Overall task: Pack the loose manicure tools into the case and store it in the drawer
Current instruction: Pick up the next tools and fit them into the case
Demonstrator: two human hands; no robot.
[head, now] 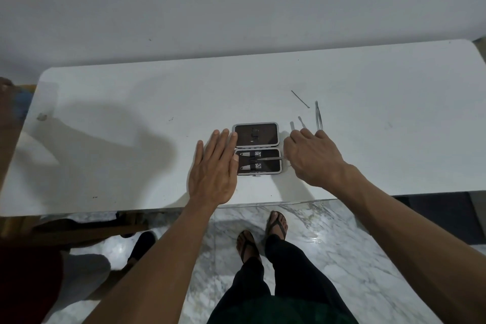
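Note:
A small manicure case (256, 134) lies open on the white table (131, 113), its dark lining up. Two nail clippers (246, 154) sit strapped in its near half. My left hand (213, 166) rests flat, fingers apart, against the case's left side. My right hand (311, 158) is at the case's right edge, its fingers pinching a thin metal tool (271, 158) that lies across the near half. Loose on the table beyond my right hand are tweezers (318, 116), two short flat tools (301, 122) and a thin dark pick (299, 98).
A pale wall stands behind the table. The table's front edge runs just below the case, with marble floor and my sandalled feet (260, 231) under it. Wooden furniture (79, 231) and a dark shoe (143, 244) sit low on the left. No drawer is in view.

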